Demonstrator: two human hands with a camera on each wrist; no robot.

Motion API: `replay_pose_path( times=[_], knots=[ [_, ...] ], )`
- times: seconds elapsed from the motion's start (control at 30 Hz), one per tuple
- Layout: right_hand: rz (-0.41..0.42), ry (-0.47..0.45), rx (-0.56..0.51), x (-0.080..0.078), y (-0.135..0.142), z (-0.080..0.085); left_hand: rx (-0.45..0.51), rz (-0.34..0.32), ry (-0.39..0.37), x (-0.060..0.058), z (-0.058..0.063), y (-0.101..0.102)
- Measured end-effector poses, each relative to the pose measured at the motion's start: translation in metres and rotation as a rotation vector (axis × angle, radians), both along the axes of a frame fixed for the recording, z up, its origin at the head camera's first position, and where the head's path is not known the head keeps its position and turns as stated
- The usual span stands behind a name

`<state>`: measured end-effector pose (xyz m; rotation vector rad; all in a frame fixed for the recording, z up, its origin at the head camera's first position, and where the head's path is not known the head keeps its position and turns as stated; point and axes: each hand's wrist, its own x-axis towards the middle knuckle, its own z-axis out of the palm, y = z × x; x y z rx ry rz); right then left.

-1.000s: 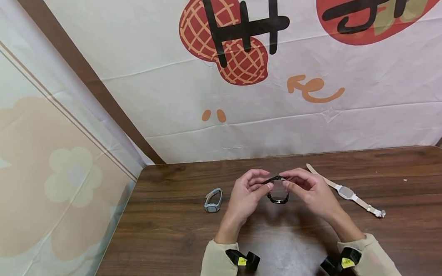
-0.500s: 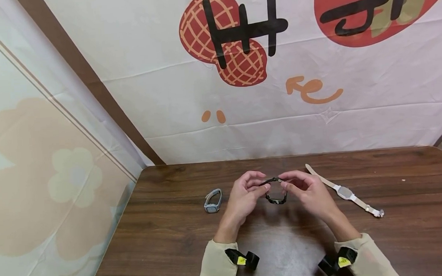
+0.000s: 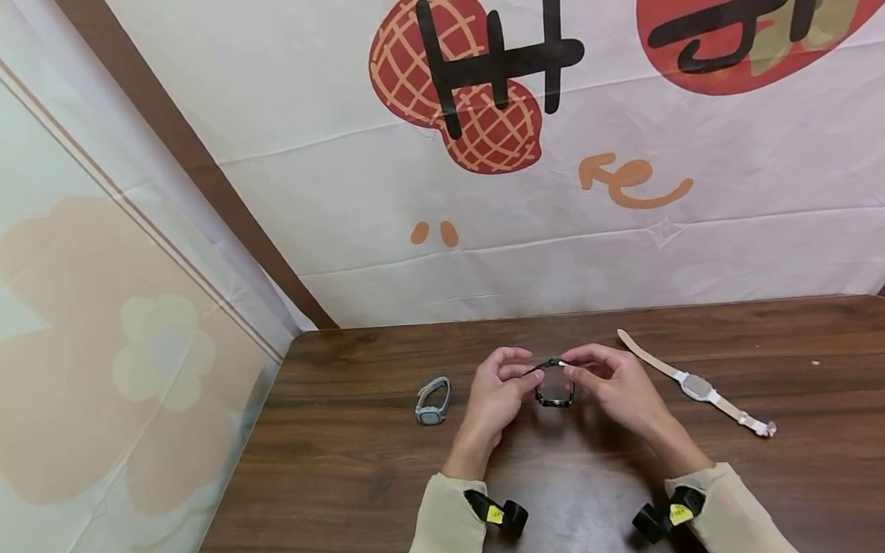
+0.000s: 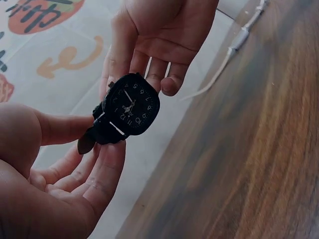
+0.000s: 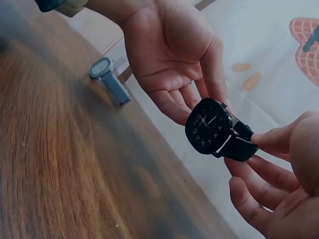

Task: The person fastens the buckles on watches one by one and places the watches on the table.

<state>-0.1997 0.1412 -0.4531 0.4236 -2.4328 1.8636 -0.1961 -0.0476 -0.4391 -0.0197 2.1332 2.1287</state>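
A black wristwatch (image 3: 556, 402) with a square, rounded dial is held up over the table, its strap bent round into a loop. My left hand (image 3: 494, 397) pinches the strap at the top left of the loop between thumb and fingers. At the other side, the thumb and fingers of my right hand (image 3: 627, 388) pinch the strap's right part. In the left wrist view, the black dial (image 4: 135, 104) with pale numerals faces the camera, and a pointed strap end (image 4: 86, 143) sticks out by the left fingers. The right wrist view also shows the watch (image 5: 207, 124) between both hands.
To the left on the brown wooden table (image 3: 333, 483) lies a grey-blue watch (image 3: 432, 402) with its strap looped. A white watch (image 3: 696, 387) is stretched out flat on the right. Behind the table hangs a printed cloth (image 3: 488, 282).
Both hands keep their pinch on the black watch and have shifted slightly, with the loop now a little rounder and more upright. The head view has swung slightly left. The other watches stay put.
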Motion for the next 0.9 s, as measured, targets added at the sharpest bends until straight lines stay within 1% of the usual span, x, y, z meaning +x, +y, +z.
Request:
replay_pose_path(
  times=[0.2,0.37,0.6,0.7,0.9],
  knots=[
    [0.015,-0.03,-0.012,-0.007,0.002,-0.008,0.016,0.021,-0.029,-0.004,-0.004,0.003],
    [0.024,-0.068,-0.02,-0.009,0.004,-0.011,0.03,0.027,-0.058,-0.007,-0.01,0.006],
    [0.034,-0.171,-0.046,-0.01,0.007,-0.013,0.029,0.0,-0.129,-0.01,-0.017,0.008],
    [0.038,-0.197,-0.055,-0.011,0.007,-0.016,0.031,-0.015,-0.155,-0.012,-0.02,0.007],
    [0.04,-0.233,-0.065,-0.013,0.007,-0.02,0.033,-0.025,-0.169,-0.012,-0.023,0.007]
  ],
)
